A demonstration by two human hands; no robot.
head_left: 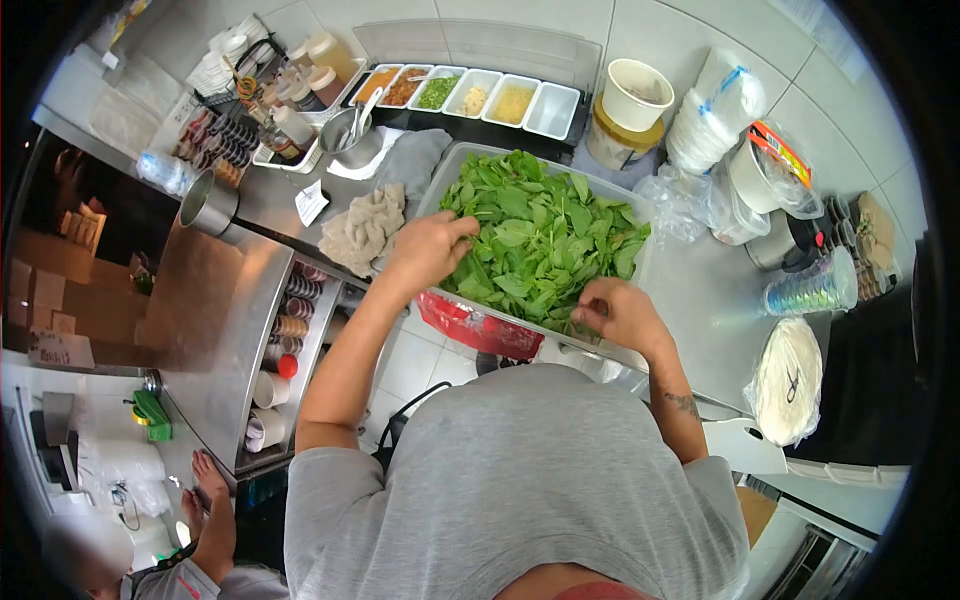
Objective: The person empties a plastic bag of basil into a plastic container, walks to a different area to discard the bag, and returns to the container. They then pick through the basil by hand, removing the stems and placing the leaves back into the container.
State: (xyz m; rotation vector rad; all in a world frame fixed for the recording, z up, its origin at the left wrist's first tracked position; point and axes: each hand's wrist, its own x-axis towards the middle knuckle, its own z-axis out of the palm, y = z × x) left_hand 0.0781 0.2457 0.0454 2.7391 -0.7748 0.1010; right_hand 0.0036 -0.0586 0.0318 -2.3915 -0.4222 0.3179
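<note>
A clear plastic tub (462,158) heaped with loose, basil-like green leaves (535,235) stands on the counter in front of me. Over the tub's left side, my left hand (432,250) is closed, its bent fingertips at the edge of the leaves. My right hand (620,312) is at the near right corner, thumb and fingers pinched together among the leaves. What lies between the fingertips of each hand is too small to make out clearly. Red packaging (480,326) shows below the tub's front edge.
Behind the tub is a row of topping trays (470,95). To its left are a crumpled cloth (365,228) and a metal pot (348,138); to its right, plastic bags (680,200) and stacked cups (812,283). A co-worker's hands (205,490) show at lower left.
</note>
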